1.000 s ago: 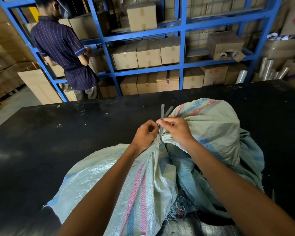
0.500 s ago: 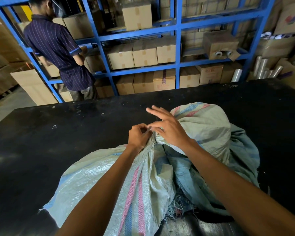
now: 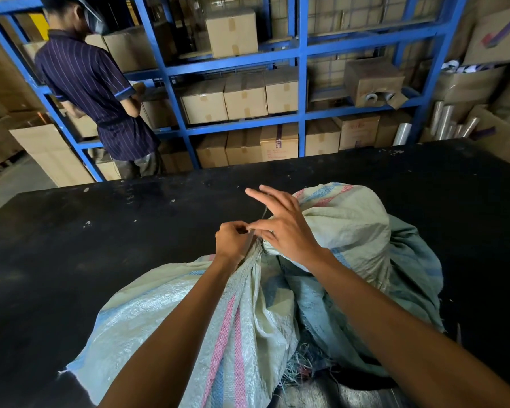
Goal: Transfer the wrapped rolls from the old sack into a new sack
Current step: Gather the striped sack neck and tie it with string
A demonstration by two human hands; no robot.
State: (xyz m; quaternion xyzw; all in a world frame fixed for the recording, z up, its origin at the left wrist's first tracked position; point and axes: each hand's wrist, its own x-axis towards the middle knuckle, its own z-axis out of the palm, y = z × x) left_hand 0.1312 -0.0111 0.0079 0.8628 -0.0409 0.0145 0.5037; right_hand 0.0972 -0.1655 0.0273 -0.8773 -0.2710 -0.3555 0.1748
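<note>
A pale woven sack (image 3: 183, 319) with pink and blue stripes lies on the black table (image 3: 71, 260), its neck gathered at the middle. My left hand (image 3: 233, 241) grips the gathered neck and a thin grey tie strip (image 3: 251, 237). My right hand (image 3: 280, 228) pinches the same strip with thumb and forefinger, its other fingers spread out. Behind my right hand bulges another part of the sacking (image 3: 351, 225), over darker blue-green sack cloth (image 3: 409, 275). No wrapped rolls show; the sacks hide their contents.
A person in a dark striped shirt (image 3: 95, 92) stands at the blue shelving (image 3: 302, 83) full of cardboard boxes beyond the table. Clear film rolls (image 3: 445, 119) lean at the far right. Frayed sack threads (image 3: 301, 366) lie near the table's front edge.
A second ago both hands pinched the upright strip ends at the neck. My right hand has since spread its fingers and the strip ends no longer stand up.
</note>
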